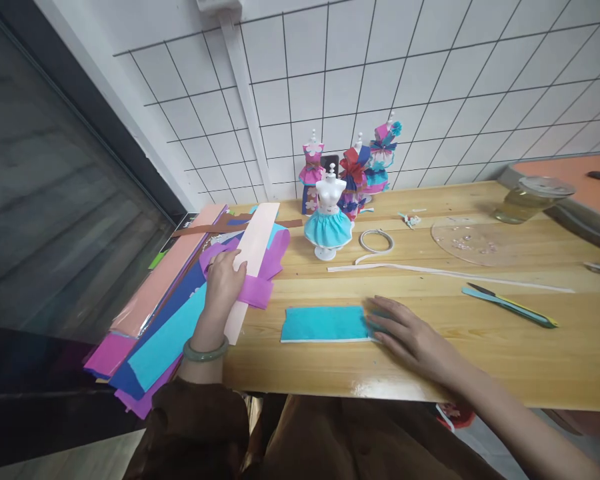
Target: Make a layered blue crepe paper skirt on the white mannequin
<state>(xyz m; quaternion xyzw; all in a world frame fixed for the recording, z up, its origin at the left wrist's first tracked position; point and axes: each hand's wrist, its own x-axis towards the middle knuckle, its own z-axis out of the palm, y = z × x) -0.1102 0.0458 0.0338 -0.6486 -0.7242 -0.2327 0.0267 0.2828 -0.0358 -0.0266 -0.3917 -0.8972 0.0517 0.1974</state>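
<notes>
While the wooden table (555, 363) stretches along the tiled wall, a heap of coloured paper (167, 330) covers its left end. Right of that, on the far side, a white dress form (330, 200) stands in a turquoise skirt, three dressed ones behind it. The left hand (223, 280) lies on the heap, fingers half curled over purple and pale pink pieces; I can't tell whether it grips any. The right hand (405, 333) is spread low, its slightly blurred fingers at the right end of a turquoise strip (325, 324), which lies flat near the table's near edge. Beyond it sits a narrow tape roll (377, 231).
</notes>
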